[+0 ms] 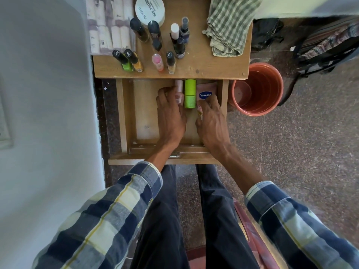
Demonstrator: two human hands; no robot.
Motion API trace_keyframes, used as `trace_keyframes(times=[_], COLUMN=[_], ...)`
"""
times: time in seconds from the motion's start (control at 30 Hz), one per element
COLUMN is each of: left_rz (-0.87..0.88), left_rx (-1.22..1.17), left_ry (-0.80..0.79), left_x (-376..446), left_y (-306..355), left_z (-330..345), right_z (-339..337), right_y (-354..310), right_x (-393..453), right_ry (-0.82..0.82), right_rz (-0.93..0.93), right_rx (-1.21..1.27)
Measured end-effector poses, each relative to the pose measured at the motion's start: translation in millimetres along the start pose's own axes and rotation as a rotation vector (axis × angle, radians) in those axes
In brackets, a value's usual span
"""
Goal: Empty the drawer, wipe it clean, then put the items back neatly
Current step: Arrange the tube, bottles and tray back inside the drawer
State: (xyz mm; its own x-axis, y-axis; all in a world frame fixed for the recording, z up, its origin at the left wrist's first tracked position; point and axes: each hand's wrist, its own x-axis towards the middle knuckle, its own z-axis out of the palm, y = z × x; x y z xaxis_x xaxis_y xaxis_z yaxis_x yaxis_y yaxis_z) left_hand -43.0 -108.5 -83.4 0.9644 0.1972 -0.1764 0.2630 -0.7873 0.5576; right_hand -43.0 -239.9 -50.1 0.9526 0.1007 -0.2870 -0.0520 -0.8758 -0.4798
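The wooden drawer [124,113] is pulled out under the table top. At its far right end lie a pale pink bottle [179,88], a lime green bottle [190,96] and a pink Vaseline tube [206,92], side by side. My left hand [171,115] rests with its fingers around the pale pink bottle. My right hand [210,119] lies on the lower end of the Vaseline tube and hides it. Several nail polish bottles [128,62] stand on the table top [213,65], with a white round tub [150,9] behind them. A checked cloth [228,24] lies at the table's far right.
An orange bucket [258,88] stands on the floor right of the drawer. A dark backpack [326,49] lies further right. A white wall [48,113] runs along the left. A box of pale tubes [108,26] sits at the table's far left.
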Motion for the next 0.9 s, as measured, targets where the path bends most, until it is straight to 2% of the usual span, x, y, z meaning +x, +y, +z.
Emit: trace_keyframes(times=[0.1, 0.2, 0.4, 0.63, 0.9], left_rz=[-0.065, -0.074, -0.096, -0.217, -0.393], left_rx=[-0.075, -0.121, -0.169, -0.258, -0.367], left_ry=[-0.024, -0.041, 0.019, 0.264, 0.559], left_x=[7.7, 9.1, 10.8, -0.5, 21.2], left_y=[1.2, 2.1, -2.4, -22.4, -49.7], left_z=[-0.5, -3.2, -10.4, -51.1, -120.7], right_z=[-2.4, -5.6, -13.6, -14.9, 1.5], right_y=[-0.6, -6.1, -20.8, -48.5, -85.0], right_x=[-3.4, -5.4, -4.9, -0.8, -1.0], right_ry=[-0.024, 0.023, 0.094, 0.174, 0.149], right_rz=[0.033, 0.032, 0.024, -0.002, 0.051], right_rx=[0.057, 0.088, 0.172, 0.235, 0.358])
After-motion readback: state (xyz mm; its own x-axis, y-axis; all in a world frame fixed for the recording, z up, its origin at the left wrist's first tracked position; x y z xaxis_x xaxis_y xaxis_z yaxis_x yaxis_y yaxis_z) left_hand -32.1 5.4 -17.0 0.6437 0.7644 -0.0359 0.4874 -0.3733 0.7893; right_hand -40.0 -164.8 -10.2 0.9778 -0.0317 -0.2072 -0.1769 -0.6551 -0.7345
